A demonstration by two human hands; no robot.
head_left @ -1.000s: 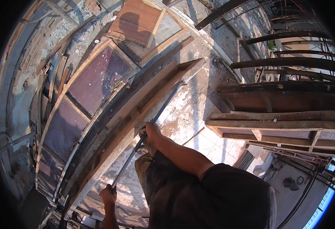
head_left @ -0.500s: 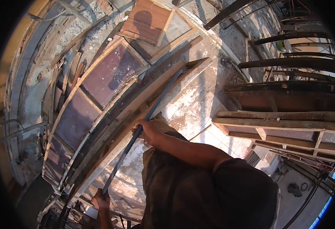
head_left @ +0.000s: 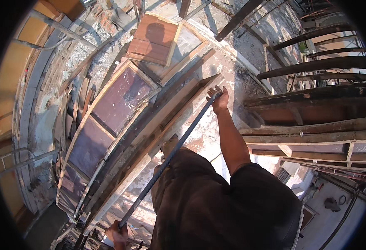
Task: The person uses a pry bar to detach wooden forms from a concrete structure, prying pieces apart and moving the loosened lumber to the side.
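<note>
The fingers (head_left: pixel 211 90) of the right hand (head_left: pixel 219 101) are spread wide, not wrapped, with the far end of a long dark metal bar (head_left: pixel 169 161) lying against the palm. The left hand (head_left: pixel 116 234) curls closed around the bar's near end. From the right fingers, the bar's long axis slants toward the near left, crossing in front of the person's body. To its left, roughly parallel, runs a long wooden frame (head_left: pixel 149 143); of the 2 hands, the right is nearer this frame's far end. Farther left is a purple-brown panel (head_left: pixel 87 146) divided by crossbars; beyond it, a red-brown board (head_left: pixel 143 46) bears a person's shadow.
</note>
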